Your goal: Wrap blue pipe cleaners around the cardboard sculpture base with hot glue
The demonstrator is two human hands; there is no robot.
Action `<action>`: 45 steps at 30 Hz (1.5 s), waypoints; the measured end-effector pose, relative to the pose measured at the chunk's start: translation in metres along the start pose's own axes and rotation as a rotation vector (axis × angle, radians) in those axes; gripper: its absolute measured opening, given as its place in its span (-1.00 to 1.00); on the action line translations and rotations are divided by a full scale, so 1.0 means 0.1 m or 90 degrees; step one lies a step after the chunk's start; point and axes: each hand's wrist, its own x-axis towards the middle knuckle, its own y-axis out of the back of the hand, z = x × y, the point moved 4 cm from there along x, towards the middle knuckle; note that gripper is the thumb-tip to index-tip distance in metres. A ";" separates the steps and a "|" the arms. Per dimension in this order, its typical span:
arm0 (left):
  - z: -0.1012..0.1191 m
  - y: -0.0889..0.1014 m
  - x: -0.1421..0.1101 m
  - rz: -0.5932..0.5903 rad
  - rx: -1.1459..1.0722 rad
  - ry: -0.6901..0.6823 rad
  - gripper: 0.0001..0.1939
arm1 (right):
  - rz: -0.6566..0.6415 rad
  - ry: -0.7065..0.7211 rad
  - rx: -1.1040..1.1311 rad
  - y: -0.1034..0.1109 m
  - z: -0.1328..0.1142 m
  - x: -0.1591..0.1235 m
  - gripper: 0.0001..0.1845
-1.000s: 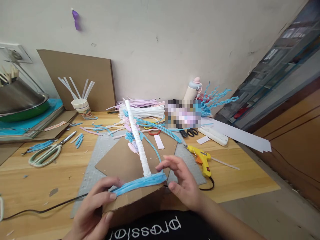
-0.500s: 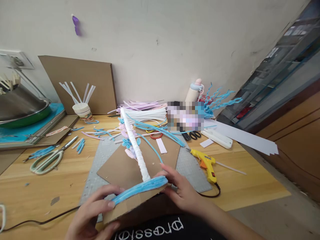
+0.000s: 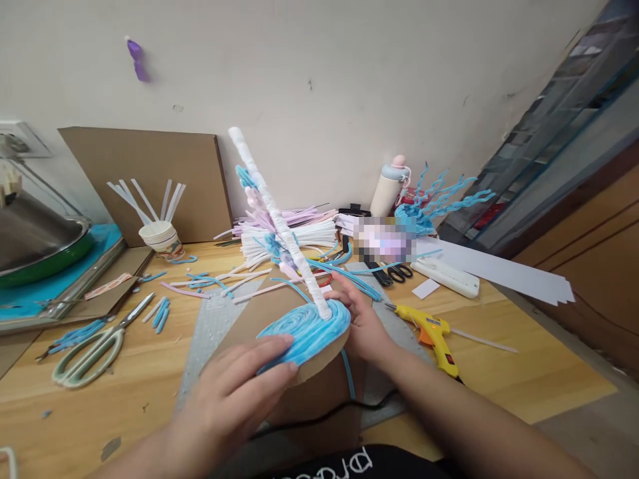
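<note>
Between my hands is a craft stand: a cardboard base (image 3: 317,362) topped with coiled blue pipe cleaners (image 3: 304,332). From it a white-wrapped post (image 3: 287,236) rises, leaning left, with pink and blue fuzzy flowers (image 3: 259,207) along its left side. My left hand (image 3: 234,379) is closed on the base's near left part, fingers over the blue coil. At the right edge my right hand (image 3: 367,326) grips it too, some fingers hidden behind. A loose blue pipe cleaner (image 3: 348,374) hangs below the base near my right hand.
A yellow glue gun (image 3: 429,332) lies right on the table, its black cord (image 3: 344,407) running underneath my hands. Scissors (image 3: 100,349) lie left. Behind are pipe cleaner bundles (image 3: 289,236), a paper cup (image 3: 162,239) with glue sticks, a bottle (image 3: 388,188) and a blue wavy-armed piece (image 3: 417,219).
The stand has been raised and tilted, so the top of its blue coil now shows and the post reaches higher against the wall. Both hands have moved with it. The view has shifted slightly.
</note>
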 end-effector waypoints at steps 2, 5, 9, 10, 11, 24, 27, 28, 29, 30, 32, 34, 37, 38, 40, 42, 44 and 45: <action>0.00 -0.13 -0.04 -0.033 0.042 -0.029 -0.59 | 0.008 -0.016 0.013 0.03 0.07 0.09 -0.17; 0.05 -0.26 -0.07 -0.047 0.071 -0.033 -0.60 | 0.005 -0.035 0.018 0.07 0.13 0.14 -0.21; 0.17 -0.33 -0.01 0.000 0.098 -0.009 -0.67 | 0.024 -0.064 0.045 0.09 0.21 0.16 -0.21; 0.20 -0.34 0.01 0.013 0.108 0.001 -0.68 | 0.037 -0.070 0.054 0.10 0.22 0.16 -0.21; 0.21 -0.35 0.02 0.025 0.118 0.013 -0.70 | 0.054 -0.077 0.064 0.10 0.23 0.16 -0.22; 0.12 -0.36 -0.15 0.110 0.054 0.117 -0.61 | 0.143 -0.209 0.204 0.13 -0.03 -0.04 -0.52; -0.01 -0.31 -0.17 0.165 0.005 0.194 -0.60 | 0.206 -0.168 0.187 0.22 0.00 -0.01 -0.53; -0.06 -0.30 -0.18 0.175 -0.007 0.219 -0.60 | 0.230 -0.154 0.180 0.27 0.01 0.00 -0.55; -0.11 -0.30 -0.19 0.180 -0.020 0.243 -0.61 | 0.249 -0.144 0.175 0.31 0.01 0.02 -0.57; -0.16 -0.30 -0.21 0.182 -0.032 0.266 -0.62 | 0.260 -0.140 0.172 0.35 0.02 0.03 -0.59; -0.23 -0.30 -0.25 0.186 -0.048 0.302 -0.64 | 0.262 -0.147 0.172 0.40 0.02 0.06 -0.59; -0.29 -0.31 -0.28 0.195 -0.052 0.327 -0.64 | 0.250 -0.163 0.176 0.41 0.02 0.07 -0.56; -0.33 -0.32 -0.31 0.201 -0.055 0.350 -0.62 | 0.231 -0.179 0.177 0.38 -0.02 0.05 -0.51; -0.34 -0.31 -0.32 0.201 -0.061 0.356 -0.62 | 0.224 -0.182 0.173 0.36 -0.03 0.04 -0.50; -0.38 -0.29 -0.31 0.199 -0.077 0.363 -0.64 | 0.206 -0.190 0.161 0.33 -0.05 0.02 -0.48; -0.44 -0.26 -0.31 0.195 -0.101 0.361 -0.67 | 0.190 -0.200 0.139 0.30 -0.06 0.00 -0.46; -0.51 -0.22 -0.30 0.189 -0.130 0.356 -0.70 | 0.183 -0.209 0.109 0.29 -0.03 -0.02 -0.45; -0.54 -0.19 -0.29 0.185 -0.144 0.355 -0.71 | 0.183 -0.212 0.090 0.29 -0.01 -0.02 -0.44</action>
